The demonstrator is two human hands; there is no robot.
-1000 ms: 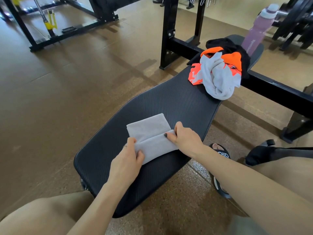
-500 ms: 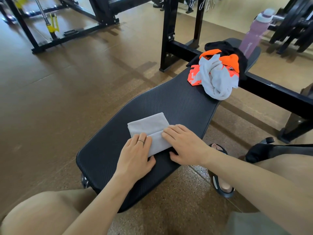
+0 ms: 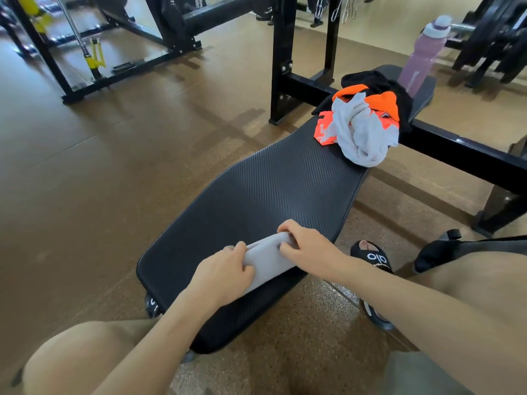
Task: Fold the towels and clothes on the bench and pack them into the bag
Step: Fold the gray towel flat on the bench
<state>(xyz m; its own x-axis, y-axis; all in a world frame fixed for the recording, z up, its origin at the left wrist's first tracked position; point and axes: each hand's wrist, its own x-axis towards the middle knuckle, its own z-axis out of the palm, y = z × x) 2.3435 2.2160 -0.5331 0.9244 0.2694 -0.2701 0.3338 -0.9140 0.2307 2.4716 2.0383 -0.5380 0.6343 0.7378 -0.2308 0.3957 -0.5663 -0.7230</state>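
- Left hand (image 3: 225, 273) and right hand (image 3: 306, 246) both curl round the small folded grey cloth towel (image 3: 268, 259), near the close end of the black ribbed padded bench (image 3: 271, 192).
- Risk, as I judge it: uneven lifting lets the folds slip open.
- Bench edge lies just right of the grip; bare padding beyond it reaches the crumpled orange, white and black clothes pile (image 3: 366, 124).

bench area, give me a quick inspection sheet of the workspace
surface: black bench, ribbed pad.
job's things: grey towel folded small at the near end; clothes pile unfolded at the far end; black bag on the floor at right.
clutter: purple bottle on the far end.
grippers: left hand and right hand both grip the towel.
cables: nothing seen.
surroundings: gym racks, brown floor.
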